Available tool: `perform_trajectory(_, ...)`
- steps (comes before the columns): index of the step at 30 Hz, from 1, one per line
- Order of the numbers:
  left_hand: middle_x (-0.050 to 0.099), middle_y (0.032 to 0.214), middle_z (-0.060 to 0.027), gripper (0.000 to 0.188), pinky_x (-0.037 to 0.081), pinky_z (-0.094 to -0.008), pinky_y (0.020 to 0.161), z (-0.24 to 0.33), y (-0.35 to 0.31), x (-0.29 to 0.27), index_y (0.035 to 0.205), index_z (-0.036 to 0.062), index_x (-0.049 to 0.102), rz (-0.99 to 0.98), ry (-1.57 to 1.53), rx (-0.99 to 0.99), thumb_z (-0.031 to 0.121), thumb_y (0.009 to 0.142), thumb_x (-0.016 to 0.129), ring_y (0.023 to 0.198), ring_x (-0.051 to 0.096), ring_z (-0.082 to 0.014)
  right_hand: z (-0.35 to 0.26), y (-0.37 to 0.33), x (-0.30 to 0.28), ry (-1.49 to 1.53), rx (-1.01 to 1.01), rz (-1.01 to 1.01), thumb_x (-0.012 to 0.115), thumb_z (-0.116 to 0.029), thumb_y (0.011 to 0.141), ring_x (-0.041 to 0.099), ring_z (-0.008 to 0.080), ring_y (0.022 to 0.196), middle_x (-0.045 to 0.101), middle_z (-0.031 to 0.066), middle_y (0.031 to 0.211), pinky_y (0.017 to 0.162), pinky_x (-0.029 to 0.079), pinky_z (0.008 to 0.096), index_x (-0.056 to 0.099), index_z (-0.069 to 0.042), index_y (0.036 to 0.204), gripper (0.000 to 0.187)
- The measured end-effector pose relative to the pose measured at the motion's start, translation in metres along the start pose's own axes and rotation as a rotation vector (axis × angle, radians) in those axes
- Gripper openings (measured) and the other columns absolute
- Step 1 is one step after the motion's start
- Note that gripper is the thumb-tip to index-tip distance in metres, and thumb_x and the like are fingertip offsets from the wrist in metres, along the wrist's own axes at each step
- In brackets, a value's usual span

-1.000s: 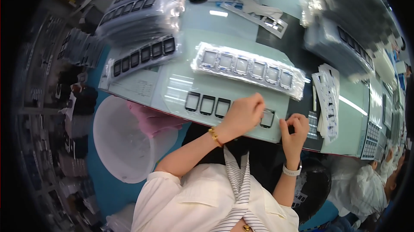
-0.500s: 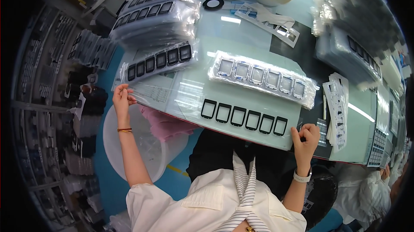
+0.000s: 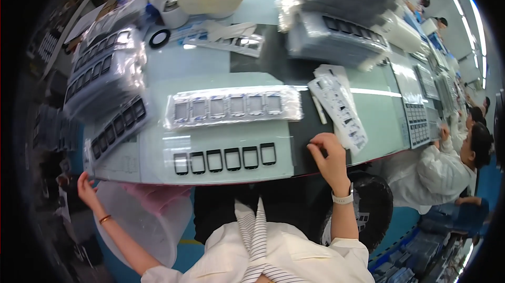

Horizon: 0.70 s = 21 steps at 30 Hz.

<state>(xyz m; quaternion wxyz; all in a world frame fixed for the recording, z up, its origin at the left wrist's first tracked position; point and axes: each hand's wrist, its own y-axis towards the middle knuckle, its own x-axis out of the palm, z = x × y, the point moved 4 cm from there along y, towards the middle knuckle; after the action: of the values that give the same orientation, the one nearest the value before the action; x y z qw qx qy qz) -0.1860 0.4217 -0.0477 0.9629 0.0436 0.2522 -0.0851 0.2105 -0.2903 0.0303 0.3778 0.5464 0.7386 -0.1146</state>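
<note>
My left hand (image 3: pixel 87 189) hangs just off the table's left front corner, above a white bin; its fingers are stretched and slightly apart, and I see nothing in them. Over the dark mat at the table's front, my right hand (image 3: pixel 330 158) has curled fingers, thumb and forefinger close together; anything between them is too small to make out. Left of it lies a row of several black rectangular frames (image 3: pixel 232 159) on the glassy surface. Behind that row sits a clear tray (image 3: pixel 173 112) with several framed pieces. Pale cut-out backing strips (image 3: pixel 342 112) lie beyond my right hand.
Stacked clear trays (image 3: pixel 105 86) with black frames stand at the left. Another wrapped stack (image 3: pixel 310 41) is at the back right. A black tape roll (image 3: pixel 159 38) lies at the back. Pink material (image 3: pixel 158 196) fills part of the bin (image 3: pixel 181 230). A co-worker (image 3: pixel 442 170) sits at the right.
The view has swung to the right, so the table's things sit further left. My left hand has come away from the table edge and lowered. My right hand has moved over the mat.
</note>
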Motion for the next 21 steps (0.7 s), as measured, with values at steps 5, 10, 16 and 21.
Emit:
perform_trajectory(5,0.074,0.118,0.0007,0.027,0.05,-0.0223,0.075,0.037,-0.012,-0.014,0.129,0.0126,0.074,0.154,-0.093,0.309,0.016,0.109,0.056,0.093,0.066,-0.007,0.029,0.02,-0.056,-0.432,-0.059,0.318,0.08,-0.006,0.087,0.064,0.0379,0.12,0.07,0.0201,0.129,0.103,0.05,0.0457,0.071,0.0,0.121,0.036)
perform_trajectory(10,0.071,0.117,-0.0022,0.024,0.051,-0.0254,0.091,0.079,-0.035,0.029,0.126,0.0023,0.071,-0.086,-0.242,0.468,0.012,0.112,0.054,0.103,0.065,-0.0093,0.064,0.021,-0.068,-0.287,0.026,0.268,0.075,-0.014,0.093,0.072,0.039,0.107,0.076,0.019,0.117,0.092,0.056,0.0438,0.073,0.0,0.115,0.026)
perform_trajectory(16,0.07,0.118,-0.0031,0.023,0.049,-0.025,0.096,0.195,-0.133,0.092,0.126,0.0015,0.069,-0.283,-0.327,0.59,0.007,0.111,0.053,0.107,0.065,-0.0101,0.023,0.031,-0.104,-0.355,0.028,0.468,0.069,-0.004,0.097,0.074,0.0354,0.102,0.078,0.0174,0.11,0.087,0.057,0.0395,0.074,0.001,0.107,0.012)
perform_trajectory(21,0.069,0.13,-0.0116,0.035,0.043,-0.0363,0.113,0.294,-0.235,0.122,0.138,0.0001,0.062,-0.433,-0.252,0.707,0.007,0.104,0.062,0.125,0.062,-0.0211,-0.099,0.018,-0.1,-0.456,-0.579,0.333,0.069,0.003,0.092,0.073,0.0329,0.114,0.078,0.0138,0.114,0.105,0.051,0.0516,0.076,-0.003,0.105,0.015)
